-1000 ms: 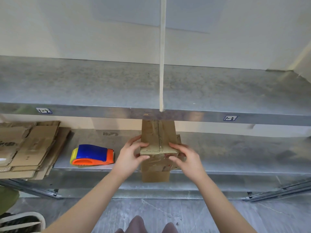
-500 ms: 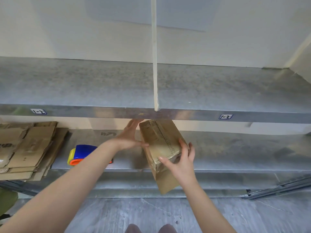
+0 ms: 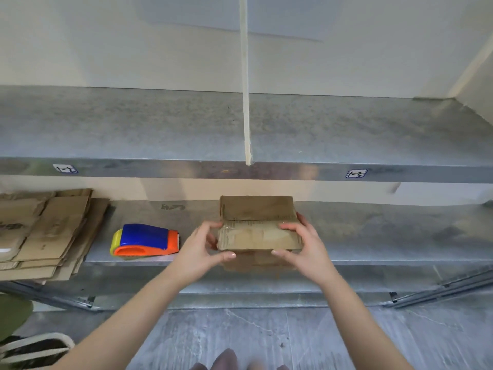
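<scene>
Cardboard box [image 3: 260, 231] sits gripped between left hand [image 3: 198, 251] and right hand [image 3: 306, 245].

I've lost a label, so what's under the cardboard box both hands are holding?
Only the lower shelf shows around the cardboard box; left hand and right hand grip its ends. The spot beneath is covered.

Upper shelf edge [image 3: 266, 170] carries label 1-2 [image 3: 65, 169] and label 1-3 [image 3: 356, 173].
</scene>
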A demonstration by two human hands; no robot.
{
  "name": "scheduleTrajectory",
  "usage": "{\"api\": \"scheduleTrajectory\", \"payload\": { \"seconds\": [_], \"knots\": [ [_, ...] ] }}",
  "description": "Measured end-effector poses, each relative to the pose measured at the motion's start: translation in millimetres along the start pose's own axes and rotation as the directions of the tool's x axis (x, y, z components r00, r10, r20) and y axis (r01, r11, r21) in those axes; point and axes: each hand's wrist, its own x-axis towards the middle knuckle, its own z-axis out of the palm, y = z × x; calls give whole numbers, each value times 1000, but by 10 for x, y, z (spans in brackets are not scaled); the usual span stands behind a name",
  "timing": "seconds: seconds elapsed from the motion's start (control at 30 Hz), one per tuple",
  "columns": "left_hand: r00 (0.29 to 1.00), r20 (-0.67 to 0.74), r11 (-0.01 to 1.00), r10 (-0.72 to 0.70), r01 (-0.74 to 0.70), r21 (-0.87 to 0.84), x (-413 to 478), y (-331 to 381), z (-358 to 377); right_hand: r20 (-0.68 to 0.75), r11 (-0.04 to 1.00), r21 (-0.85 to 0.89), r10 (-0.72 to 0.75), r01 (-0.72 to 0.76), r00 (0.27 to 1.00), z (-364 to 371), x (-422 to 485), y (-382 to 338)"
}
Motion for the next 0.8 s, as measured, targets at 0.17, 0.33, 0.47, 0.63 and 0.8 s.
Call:
{"api": "scheduleTrajectory", "payload": {
  "seconds": [0.17, 0.33, 0.47, 0.63, 0.8],
  "knots": [
    [992, 106, 988, 64, -78, 136, 421, 137, -323, 181, 995, -100, -8, 26, 984, -237, 462, 78],
    [967, 253, 972, -43, -18, 232, 685, 201, -370, 67, 958, -282, -38, 56, 997, -84, 560, 32],
    [1000, -6, 965, 17, -14, 260, 456, 63, -249, -280, 952, -303, -47, -41, 959, 186, 311, 30],
    [965, -248, 957, -79, 143, 251, 133, 216, 179, -140, 960, 244, 173, -135, 975, 541, 86, -91],
    [992, -127, 995, 14, -1, 102, -23, 63, 92, 53, 924, 362, 113, -125, 992, 425, -10, -60]
  ]
}}
